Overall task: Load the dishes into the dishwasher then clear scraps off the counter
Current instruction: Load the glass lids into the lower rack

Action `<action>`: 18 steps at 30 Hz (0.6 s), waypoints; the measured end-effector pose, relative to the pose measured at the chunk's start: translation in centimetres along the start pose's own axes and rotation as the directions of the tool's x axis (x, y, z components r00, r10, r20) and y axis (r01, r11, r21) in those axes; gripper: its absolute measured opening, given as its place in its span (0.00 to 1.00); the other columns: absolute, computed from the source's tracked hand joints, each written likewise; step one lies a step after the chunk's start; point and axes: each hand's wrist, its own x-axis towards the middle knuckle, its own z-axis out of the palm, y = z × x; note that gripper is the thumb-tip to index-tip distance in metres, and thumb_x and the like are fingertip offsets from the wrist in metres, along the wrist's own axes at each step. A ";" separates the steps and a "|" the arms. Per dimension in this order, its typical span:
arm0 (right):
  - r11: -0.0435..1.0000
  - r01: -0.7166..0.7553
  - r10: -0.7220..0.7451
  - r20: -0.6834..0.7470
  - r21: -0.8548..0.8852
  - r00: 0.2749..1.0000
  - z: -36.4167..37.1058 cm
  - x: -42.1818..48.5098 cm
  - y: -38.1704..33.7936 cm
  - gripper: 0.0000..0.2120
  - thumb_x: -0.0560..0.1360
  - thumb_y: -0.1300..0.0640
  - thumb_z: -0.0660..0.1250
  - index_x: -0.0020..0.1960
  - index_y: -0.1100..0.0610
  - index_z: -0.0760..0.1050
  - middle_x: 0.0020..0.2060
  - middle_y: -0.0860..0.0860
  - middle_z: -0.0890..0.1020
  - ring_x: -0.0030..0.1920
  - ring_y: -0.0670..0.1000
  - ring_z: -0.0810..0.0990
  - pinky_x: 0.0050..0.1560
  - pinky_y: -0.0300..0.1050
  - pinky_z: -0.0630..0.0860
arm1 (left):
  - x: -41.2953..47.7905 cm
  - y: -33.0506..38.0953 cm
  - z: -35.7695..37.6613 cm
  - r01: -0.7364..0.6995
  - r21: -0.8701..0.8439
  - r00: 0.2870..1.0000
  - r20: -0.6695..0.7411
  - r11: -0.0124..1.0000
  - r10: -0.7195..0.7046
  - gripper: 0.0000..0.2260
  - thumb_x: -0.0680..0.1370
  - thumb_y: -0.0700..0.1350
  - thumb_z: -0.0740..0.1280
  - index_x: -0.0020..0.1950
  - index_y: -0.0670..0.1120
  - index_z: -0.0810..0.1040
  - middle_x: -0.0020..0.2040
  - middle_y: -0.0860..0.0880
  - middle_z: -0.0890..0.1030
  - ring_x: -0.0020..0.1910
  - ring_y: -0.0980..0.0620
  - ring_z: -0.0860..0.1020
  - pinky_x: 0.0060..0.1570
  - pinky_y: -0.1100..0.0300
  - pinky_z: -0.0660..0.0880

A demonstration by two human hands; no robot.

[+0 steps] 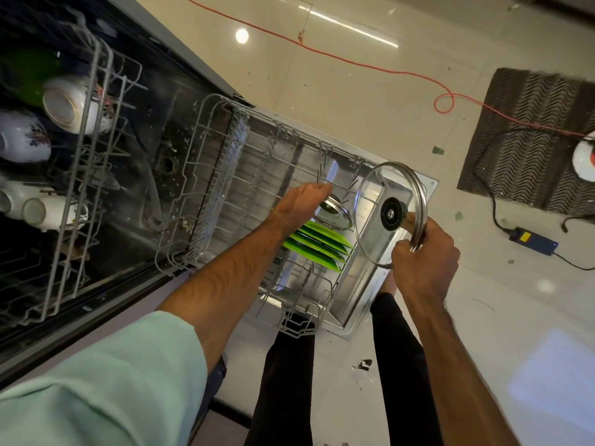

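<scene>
While my right hand (425,265) clasps the large steel-rimmed glass lid (373,201) by its rim, my left hand (299,204) reaches palm-down onto a smaller glass lid (336,215); I cannot tell its grip.

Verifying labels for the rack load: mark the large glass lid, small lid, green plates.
large glass lid (391,214), head view, black centre knob.
small lid (338,219), head view, glass below its knob.
green plates (317,244), head view, middle plate's face.
</scene>
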 end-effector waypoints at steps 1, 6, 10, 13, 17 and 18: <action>1.000 -0.003 0.003 0.000 0.000 1.000 0.1 0.0 0.0 0.12 0.76 0.67 0.69 0.57 0.58 0.81 0.41 0.51 0.80 0.41 0.53 0.78 0.48 0.42 0.72 | 0.0 0.0 0.1 -0.011 0.043 1.000 -0.007 0.999 0.012 0.14 0.77 0.29 0.63 0.61 0.41 0.73 0.50 0.44 0.81 0.42 0.50 0.76 0.40 0.59 0.75; 1.000 -0.001 0.001 0.002 -0.004 1.000 0.5 -0.1 -0.3 0.11 0.76 0.66 0.69 0.58 0.59 0.81 0.42 0.50 0.80 0.42 0.52 0.78 0.51 0.44 0.75 | -0.1 -0.4 0.9 -0.038 0.250 0.999 0.028 0.967 0.032 0.15 0.78 0.31 0.62 0.65 0.41 0.71 0.48 0.45 0.80 0.39 0.50 0.72 0.38 0.59 0.67; 1.000 0.002 -0.002 0.011 -0.012 1.000 0.8 0.2 -0.5 0.13 0.75 0.66 0.68 0.58 0.59 0.81 0.42 0.50 0.80 0.41 0.51 0.77 0.45 0.39 0.70 | 0.7 -0.1 0.3 -0.156 0.473 0.987 0.097 0.867 0.125 0.16 0.83 0.35 0.61 0.71 0.38 0.67 0.49 0.45 0.81 0.39 0.48 0.78 0.37 0.59 0.69; 1.000 0.015 -0.015 0.017 -0.004 1.000 0.8 0.3 -0.6 0.14 0.76 0.66 0.69 0.60 0.58 0.81 0.42 0.49 0.80 0.41 0.50 0.77 0.40 0.32 0.67 | 0.9 1.5 0.5 -0.282 0.519 0.954 0.238 0.807 0.181 0.20 0.83 0.35 0.62 0.74 0.35 0.63 0.51 0.44 0.83 0.47 0.45 0.84 0.38 0.56 0.72; 0.999 0.032 -0.032 0.014 0.004 0.999 0.6 0.7 -0.4 0.15 0.76 0.67 0.69 0.61 0.56 0.81 0.42 0.47 0.78 0.41 0.48 0.76 0.41 0.24 0.66 | 0.5 2.1 2.9 -0.243 0.548 0.950 0.300 0.800 0.083 0.16 0.81 0.36 0.65 0.68 0.37 0.69 0.49 0.45 0.84 0.45 0.42 0.86 0.39 0.49 0.81; 0.999 0.039 -0.039 0.014 0.001 0.999 0.6 0.8 -0.2 0.15 0.75 0.67 0.68 0.60 0.56 0.81 0.41 0.47 0.77 0.39 0.47 0.75 0.37 0.22 0.65 | 0.6 2.1 3.3 -0.219 0.552 0.954 0.294 0.805 0.058 0.14 0.81 0.37 0.66 0.66 0.38 0.72 0.48 0.46 0.84 0.44 0.42 0.86 0.38 0.48 0.82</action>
